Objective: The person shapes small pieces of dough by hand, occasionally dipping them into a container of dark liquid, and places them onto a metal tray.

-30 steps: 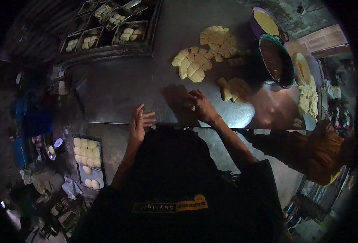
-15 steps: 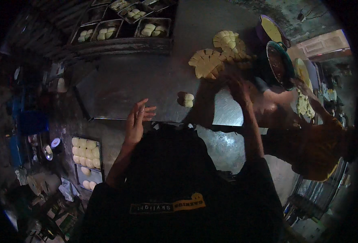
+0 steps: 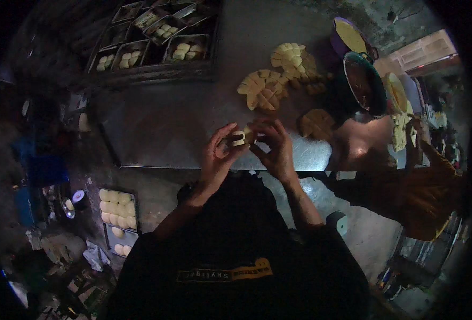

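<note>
A small pale dough piece (image 3: 239, 138) sits between my two hands just above the near part of the metal table (image 3: 161, 136). My left hand (image 3: 218, 154) curls its fingers and thumb round its left side. From the other side my right hand (image 3: 274, 146) closes its fingertips on the dough, partly hiding it. Beyond them lie a scored fan of cut dough (image 3: 262, 90) and a paler cut dough mound (image 3: 292, 57), with several small pieces beside them. A flat brownish dough piece (image 3: 316, 124) rests right of my right hand.
Baking pans (image 3: 188, 49) with dough pieces stand at the far left. A dark green basin (image 3: 363, 84) and a purple basin (image 3: 350, 34) occupy the right. A co-worker's sleeve (image 3: 406, 200) and arm are near a pale dough mass (image 3: 400, 133). Lower left is a tray of dough balls (image 3: 117, 208).
My right hand has come left and nearer from the dough pile, and my left hand has moved right. Both now meet at the small dough piece that lay alone on the table.
</note>
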Available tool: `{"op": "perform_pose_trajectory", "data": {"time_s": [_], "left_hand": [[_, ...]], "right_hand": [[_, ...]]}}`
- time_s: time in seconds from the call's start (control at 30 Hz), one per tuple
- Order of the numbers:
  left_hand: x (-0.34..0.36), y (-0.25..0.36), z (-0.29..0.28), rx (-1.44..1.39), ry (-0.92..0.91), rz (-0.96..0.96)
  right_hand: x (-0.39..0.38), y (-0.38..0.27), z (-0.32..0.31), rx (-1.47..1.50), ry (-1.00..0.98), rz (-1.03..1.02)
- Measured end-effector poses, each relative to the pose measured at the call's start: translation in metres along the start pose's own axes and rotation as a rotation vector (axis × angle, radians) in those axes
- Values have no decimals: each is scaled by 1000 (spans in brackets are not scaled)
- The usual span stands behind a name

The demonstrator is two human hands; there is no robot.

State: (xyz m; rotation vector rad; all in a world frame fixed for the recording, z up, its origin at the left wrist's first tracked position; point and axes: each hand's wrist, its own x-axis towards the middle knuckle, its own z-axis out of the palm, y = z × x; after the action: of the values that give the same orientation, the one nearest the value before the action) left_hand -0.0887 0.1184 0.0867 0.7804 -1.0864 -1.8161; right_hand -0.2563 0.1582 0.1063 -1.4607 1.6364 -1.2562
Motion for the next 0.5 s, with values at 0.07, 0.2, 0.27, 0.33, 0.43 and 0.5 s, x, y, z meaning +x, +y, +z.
{"op": "perform_pose_trajectory", "data": {"time_s": [0.07, 0.2, 0.27, 0.33, 0.43, 0.5], "left_hand": [[5, -5, 14, 23, 27, 56], [9, -20, 44, 138, 82, -29], [11, -26, 61, 288, 52, -82], [16, -24, 94, 531, 22, 280], [21, -20, 125, 895, -288, 749], [28, -25, 138, 999, -575, 955]], "right_hand": [[-9, -15, -1, -144, 77, -40], [-19, -7, -30, -206, 238, -125], [-26, 1, -50, -228, 264, -104], [-32, -6, -73, -74, 277, 47], [-53, 8, -106, 353, 165, 173], [-72, 16, -130, 625, -54, 240]]}}
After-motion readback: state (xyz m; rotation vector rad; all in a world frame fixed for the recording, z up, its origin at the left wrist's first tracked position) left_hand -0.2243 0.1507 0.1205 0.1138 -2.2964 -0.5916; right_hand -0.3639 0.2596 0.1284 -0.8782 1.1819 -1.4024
